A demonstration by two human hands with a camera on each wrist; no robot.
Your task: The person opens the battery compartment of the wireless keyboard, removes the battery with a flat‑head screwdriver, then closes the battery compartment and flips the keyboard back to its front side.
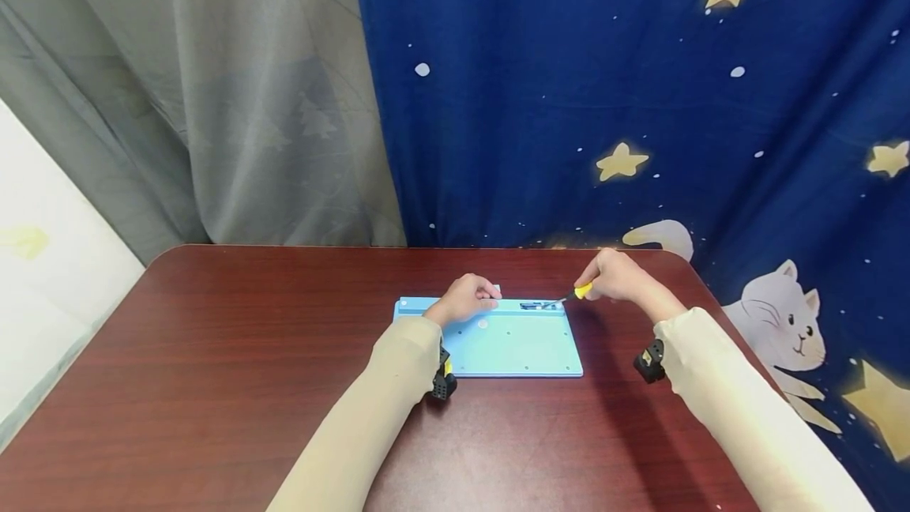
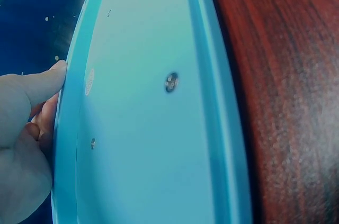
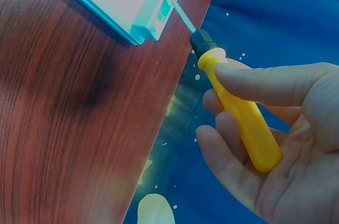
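A light blue keyboard [image 1: 519,346] lies face down on the table, its screw-dotted underside up. My left hand [image 1: 465,299] grips its far raised edge; in the left wrist view the thumb [image 2: 47,82] lies along that edge with the other fingers curled behind it. A small light blue piece [image 1: 496,288] shows just beyond those fingers. My right hand [image 1: 617,275] holds a screwdriver by its yellow handle [image 3: 246,123]. Its metal shaft [image 3: 183,13] slants down to the open battery compartment [image 1: 542,306] near the keyboard's far right corner, the tip inside the slot.
The dark red wooden table [image 1: 213,385] extends widely to the left and in front of the keyboard. Its far edge runs close behind both hands. Beyond it hang a grey curtain [image 1: 277,101] and a blue star-patterned curtain [image 1: 540,101].
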